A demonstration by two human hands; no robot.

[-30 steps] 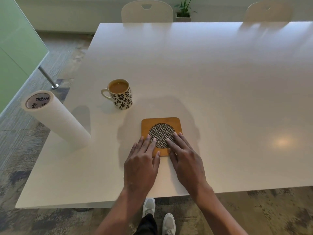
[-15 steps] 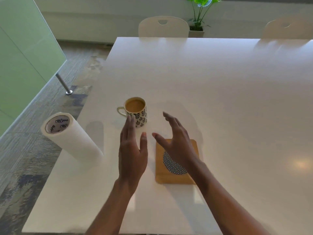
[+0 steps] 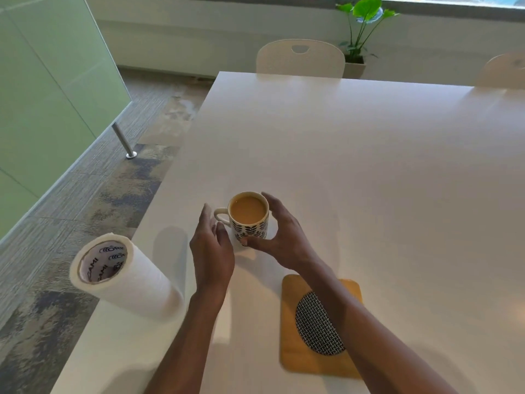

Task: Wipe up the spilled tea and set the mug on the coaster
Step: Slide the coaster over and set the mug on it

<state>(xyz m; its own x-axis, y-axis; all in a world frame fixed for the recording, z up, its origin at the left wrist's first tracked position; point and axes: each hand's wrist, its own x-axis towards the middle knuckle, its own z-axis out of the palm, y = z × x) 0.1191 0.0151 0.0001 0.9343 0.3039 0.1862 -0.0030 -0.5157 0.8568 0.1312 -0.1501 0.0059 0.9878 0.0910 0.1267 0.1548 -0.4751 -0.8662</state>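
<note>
Ceramic mug [image 3: 249,216], near full w/ tea, is standing on the table [image 3: 369,166] at 11 o'clock from the coaster [image 3: 295,356]. Right hand [image 3: 279,237] is cupping its side, thumb touching, probably to steady it; left hand [image 3: 211,248] is hovering spread by the handle. Paper roll [image 3: 125,280] is waiting at 8 o'clock from the mug, for wiping.

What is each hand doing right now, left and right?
Left hand: open, beside the mug handle, holding nothing.
Right hand: curled around the mug's side; firm grip cannot be told.

Tabletop [image 3: 369,166]: smooth white, faint sheen. Mug [image 3: 250,227]: glazed ceramic with leaf print. Coaster [image 3: 301,356]: matt wood, woven black-and-white round inset. Paper roll [image 3: 133,282]: soft white, matt. Floor [image 3: 85,200]: rough mottled carpet.
</note>
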